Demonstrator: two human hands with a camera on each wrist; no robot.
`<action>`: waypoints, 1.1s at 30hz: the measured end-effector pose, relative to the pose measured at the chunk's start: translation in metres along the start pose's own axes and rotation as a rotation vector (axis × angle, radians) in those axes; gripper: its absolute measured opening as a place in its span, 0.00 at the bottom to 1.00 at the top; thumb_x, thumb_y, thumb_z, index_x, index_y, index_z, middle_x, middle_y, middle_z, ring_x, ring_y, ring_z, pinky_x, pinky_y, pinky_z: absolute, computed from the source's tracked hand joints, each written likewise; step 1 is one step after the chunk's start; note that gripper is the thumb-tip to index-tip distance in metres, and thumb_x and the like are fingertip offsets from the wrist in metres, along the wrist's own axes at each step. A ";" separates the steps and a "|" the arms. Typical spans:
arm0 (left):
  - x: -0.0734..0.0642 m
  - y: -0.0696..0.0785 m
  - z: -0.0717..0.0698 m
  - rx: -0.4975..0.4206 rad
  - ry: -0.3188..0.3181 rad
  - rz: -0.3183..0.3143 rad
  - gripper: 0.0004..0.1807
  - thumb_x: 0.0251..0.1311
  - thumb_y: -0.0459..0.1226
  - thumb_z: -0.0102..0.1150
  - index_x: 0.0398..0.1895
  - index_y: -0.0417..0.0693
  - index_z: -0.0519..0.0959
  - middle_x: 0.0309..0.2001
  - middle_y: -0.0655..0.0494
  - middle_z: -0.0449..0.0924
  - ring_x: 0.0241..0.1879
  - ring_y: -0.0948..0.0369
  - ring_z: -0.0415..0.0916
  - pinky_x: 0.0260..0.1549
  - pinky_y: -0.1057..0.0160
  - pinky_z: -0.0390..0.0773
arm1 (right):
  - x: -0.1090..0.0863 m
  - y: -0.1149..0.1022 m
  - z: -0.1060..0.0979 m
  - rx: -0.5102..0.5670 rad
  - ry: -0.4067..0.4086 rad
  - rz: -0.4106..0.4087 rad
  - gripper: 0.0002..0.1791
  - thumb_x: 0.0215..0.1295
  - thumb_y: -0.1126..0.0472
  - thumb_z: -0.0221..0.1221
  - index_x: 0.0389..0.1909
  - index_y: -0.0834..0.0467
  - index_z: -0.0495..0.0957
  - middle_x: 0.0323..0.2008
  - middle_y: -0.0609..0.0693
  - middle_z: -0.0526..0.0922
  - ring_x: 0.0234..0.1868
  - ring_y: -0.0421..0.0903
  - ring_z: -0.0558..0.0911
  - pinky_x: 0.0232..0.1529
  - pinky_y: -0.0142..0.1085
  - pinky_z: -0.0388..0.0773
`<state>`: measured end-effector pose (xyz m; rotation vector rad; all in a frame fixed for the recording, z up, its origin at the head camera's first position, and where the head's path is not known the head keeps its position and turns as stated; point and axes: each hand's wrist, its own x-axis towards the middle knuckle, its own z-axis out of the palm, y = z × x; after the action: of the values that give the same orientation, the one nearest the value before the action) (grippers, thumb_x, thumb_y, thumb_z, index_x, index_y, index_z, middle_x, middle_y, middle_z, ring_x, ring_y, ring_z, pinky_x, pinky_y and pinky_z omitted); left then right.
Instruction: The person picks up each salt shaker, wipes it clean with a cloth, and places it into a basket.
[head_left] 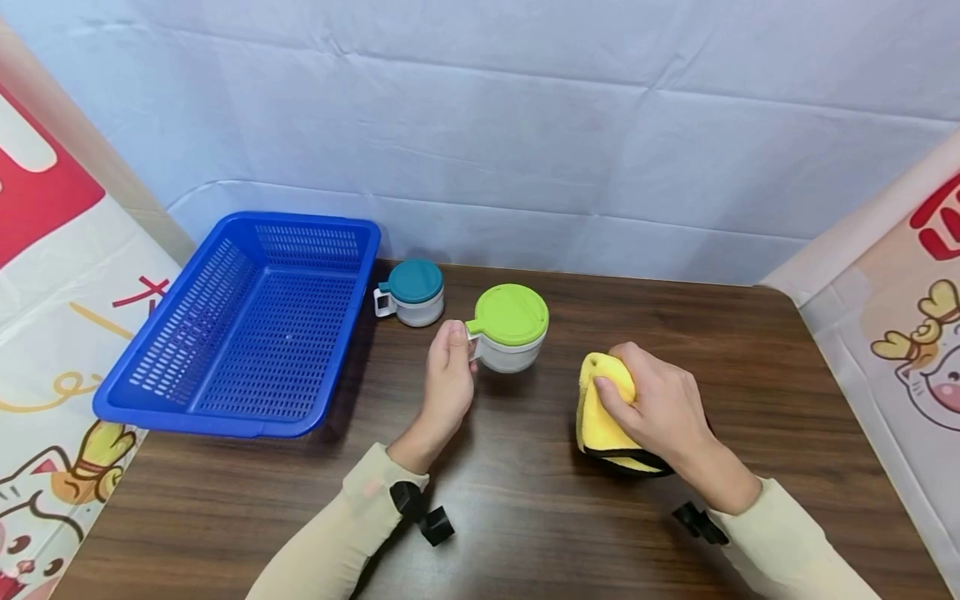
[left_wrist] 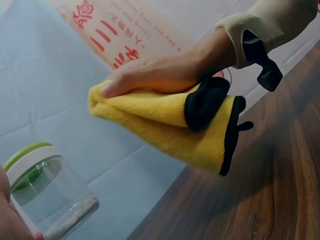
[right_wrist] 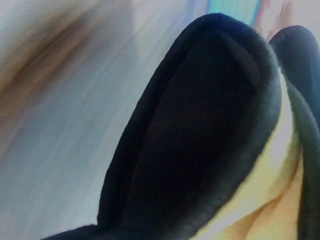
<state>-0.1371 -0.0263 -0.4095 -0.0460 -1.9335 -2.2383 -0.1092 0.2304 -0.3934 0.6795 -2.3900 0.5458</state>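
A clear jar with a lime-green lid [head_left: 513, 315] and a white side handle is in my left hand [head_left: 450, 379], which grips it by that handle. In the left wrist view the jar's transparent body [left_wrist: 52, 195] shows at the lower left, tilted. My right hand [head_left: 663, 404] holds a folded yellow cloth [head_left: 603, 417] with black edging, to the right of the jar. Seen from the left wrist, the cloth [left_wrist: 160, 120] hangs down from the fingers. Its dark edge [right_wrist: 195, 120] fills much of the right wrist view.
A similar jar with a teal lid [head_left: 415, 283] stands on the wooden table [head_left: 525, 517] behind my left hand. Left of it sits a blue perforated basket [head_left: 322, 400]. A pale cloth backdrop [head_left: 480, 142] rises along the table's far edge, with printed sheets at both sides.
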 end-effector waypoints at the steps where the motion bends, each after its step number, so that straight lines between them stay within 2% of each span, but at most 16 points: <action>1: 0.000 0.000 0.002 0.000 -0.002 0.001 0.17 0.81 0.36 0.34 0.32 0.34 0.65 0.29 0.53 0.60 0.30 0.57 0.61 0.31 0.65 0.66 | 0.002 -0.002 0.001 0.001 0.009 -0.011 0.23 0.71 0.41 0.45 0.35 0.58 0.75 0.18 0.43 0.67 0.15 0.37 0.63 0.14 0.33 0.60; 6: 0.000 0.000 0.010 -0.001 -0.011 0.018 0.18 0.81 0.36 0.35 0.33 0.32 0.64 0.28 0.54 0.60 0.30 0.55 0.61 0.31 0.66 0.67 | 0.014 -0.014 0.007 0.020 0.036 -0.044 0.21 0.71 0.43 0.47 0.34 0.57 0.75 0.19 0.42 0.67 0.16 0.37 0.63 0.14 0.33 0.60; 11: 0.001 -0.002 0.017 0.005 -0.015 0.040 0.17 0.81 0.36 0.35 0.31 0.35 0.64 0.27 0.55 0.59 0.29 0.52 0.61 0.31 0.64 0.67 | 0.026 -0.027 0.012 0.044 0.038 -0.053 0.15 0.68 0.48 0.51 0.33 0.55 0.76 0.20 0.42 0.67 0.17 0.38 0.64 0.14 0.35 0.62; 15: -0.001 -0.002 0.021 0.036 -0.030 0.045 0.17 0.81 0.36 0.36 0.31 0.37 0.64 0.26 0.55 0.60 0.29 0.54 0.62 0.31 0.65 0.67 | 0.033 -0.036 0.017 0.043 0.043 -0.064 0.13 0.67 0.48 0.53 0.34 0.54 0.77 0.21 0.43 0.69 0.18 0.39 0.66 0.15 0.37 0.65; 19: -0.003 0.000 0.024 0.046 -0.045 0.028 0.17 0.81 0.37 0.35 0.30 0.39 0.64 0.27 0.55 0.60 0.28 0.56 0.62 0.32 0.65 0.67 | 0.039 -0.045 0.022 0.038 0.037 -0.108 0.16 0.71 0.47 0.52 0.32 0.55 0.76 0.20 0.44 0.70 0.18 0.40 0.67 0.16 0.37 0.66; 23: -0.005 0.002 0.028 0.034 -0.063 -0.002 0.17 0.81 0.37 0.34 0.30 0.42 0.63 0.28 0.55 0.60 0.30 0.51 0.63 0.33 0.63 0.67 | 0.044 -0.053 0.026 0.022 0.045 -0.148 0.19 0.74 0.46 0.51 0.29 0.55 0.74 0.18 0.44 0.68 0.17 0.40 0.66 0.15 0.35 0.65; 27: -0.007 0.004 0.030 0.030 -0.083 -0.012 0.17 0.81 0.37 0.33 0.30 0.41 0.63 0.27 0.54 0.60 0.31 0.48 0.64 0.34 0.64 0.66 | 0.048 -0.057 0.027 -0.011 0.064 -0.136 0.18 0.72 0.47 0.52 0.27 0.55 0.72 0.17 0.44 0.67 0.16 0.42 0.65 0.14 0.36 0.63; 33: -0.007 0.003 0.032 0.032 -0.096 -0.015 0.17 0.81 0.38 0.34 0.30 0.42 0.63 0.27 0.54 0.60 0.30 0.54 0.63 0.33 0.65 0.65 | 0.051 -0.059 0.027 -0.065 0.089 -0.115 0.17 0.68 0.52 0.56 0.21 0.53 0.67 0.15 0.44 0.62 0.14 0.43 0.62 0.13 0.36 0.59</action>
<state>-0.1329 0.0059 -0.4028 -0.1366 -2.0244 -2.2526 -0.1222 0.1528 -0.3684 0.7431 -2.2602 0.4383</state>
